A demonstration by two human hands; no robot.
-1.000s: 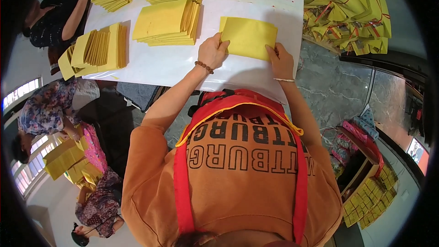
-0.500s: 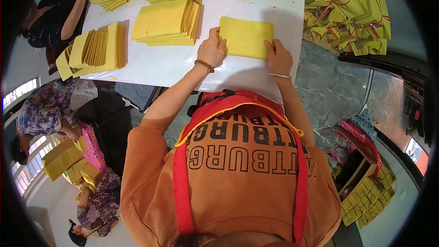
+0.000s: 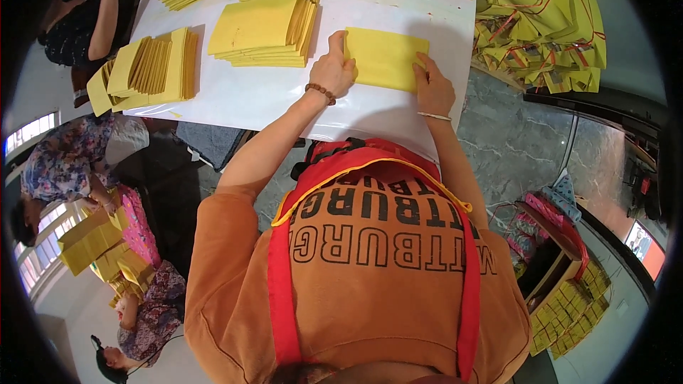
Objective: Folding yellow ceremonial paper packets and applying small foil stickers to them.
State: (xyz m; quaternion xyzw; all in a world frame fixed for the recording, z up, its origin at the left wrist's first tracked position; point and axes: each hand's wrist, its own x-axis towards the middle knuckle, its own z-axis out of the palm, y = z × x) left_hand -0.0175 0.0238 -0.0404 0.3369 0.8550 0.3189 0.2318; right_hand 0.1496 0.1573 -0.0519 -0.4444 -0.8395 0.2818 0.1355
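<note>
A flat rectangle of yellow paper lies on the white-covered table in front of me. It looks folded or layered; the number of layers cannot be made out. At its left edge my left hand, with a beaded bracelet on the wrist, grips the paper, index finger stretched along the side and thumb near the lower corner. On the opposite edge my right hand, wearing a thin bangle, holds the right side between bent fingers and thumb. The undersides of the fingers are partly hidden.
Stacks of folded yellow paper stand left of my hands, with a fanned-out pile at the table's left corner. Bundles tied with red string lie at the far right. Several people are on the left, some handling yellow paper.
The fingers of my right hand have shifted slightly up the paper's right edge. My left hand stays at the left edge. The whole view has moved a little.
</note>
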